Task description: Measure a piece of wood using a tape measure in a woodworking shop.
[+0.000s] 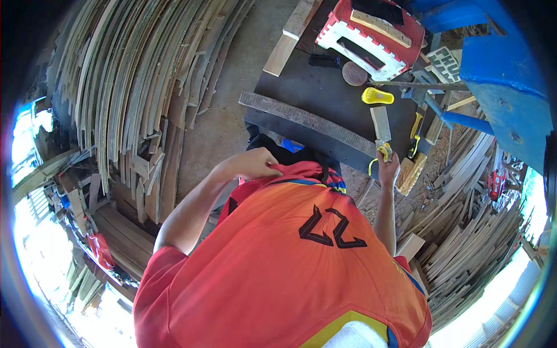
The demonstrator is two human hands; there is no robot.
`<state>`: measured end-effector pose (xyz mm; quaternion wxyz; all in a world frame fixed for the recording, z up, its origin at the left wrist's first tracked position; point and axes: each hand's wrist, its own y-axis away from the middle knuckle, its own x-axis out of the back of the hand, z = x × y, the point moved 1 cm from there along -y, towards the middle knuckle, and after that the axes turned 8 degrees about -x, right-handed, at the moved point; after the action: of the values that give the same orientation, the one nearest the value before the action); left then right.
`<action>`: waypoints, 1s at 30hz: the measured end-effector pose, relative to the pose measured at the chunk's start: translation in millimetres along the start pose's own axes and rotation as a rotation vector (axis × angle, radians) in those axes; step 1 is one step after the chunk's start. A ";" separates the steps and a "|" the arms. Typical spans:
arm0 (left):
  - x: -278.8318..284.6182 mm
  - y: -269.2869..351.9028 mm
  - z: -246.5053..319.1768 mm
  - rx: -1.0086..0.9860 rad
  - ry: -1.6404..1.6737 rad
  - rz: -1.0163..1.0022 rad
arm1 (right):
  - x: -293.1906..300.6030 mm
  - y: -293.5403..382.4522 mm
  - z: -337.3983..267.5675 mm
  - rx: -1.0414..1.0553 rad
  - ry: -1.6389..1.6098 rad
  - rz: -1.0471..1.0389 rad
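Observation:
My left hand pinches the front hem of the red and orange jersey at my waist. In my right hand is a yellow tape measure, held at the near right edge of the dark worktable. A short end of its yellow blade appears to hang out below the case. Just beyond the tape lies a small wooden block. A long, rough wooden strip runs along the table's near edge towards my right hand. Yellow-and-black handled tools rest to the right.
A red and white plastic step stool carries a wood piece. Near it sit a yellow sole-shaped object and a round wooden disc. A large blue machine stands right. Long boards are stacked left, more wood strips right.

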<state>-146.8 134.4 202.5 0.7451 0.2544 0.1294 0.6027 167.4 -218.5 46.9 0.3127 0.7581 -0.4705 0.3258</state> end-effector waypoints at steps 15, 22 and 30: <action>3.3 -5.3 -47.5 0.247 0.129 -0.291 | -0.7 -15.0 38.9 -0.157 -0.096 -0.022; -1.1 -13.6 -6.4 0.202 -0.336 -0.129 | -4.7 -13.4 30.1 -0.123 -0.012 0.004; -34.6 -20.6 -19.1 -0.033 -0.494 0.087 | -8.1 -4.4 12.1 -0.092 -0.119 0.005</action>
<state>-147.4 102.3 171.6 0.7315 0.3871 -0.0778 0.5559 171.1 -222.2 32.6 0.3177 0.7597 -0.5047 0.2592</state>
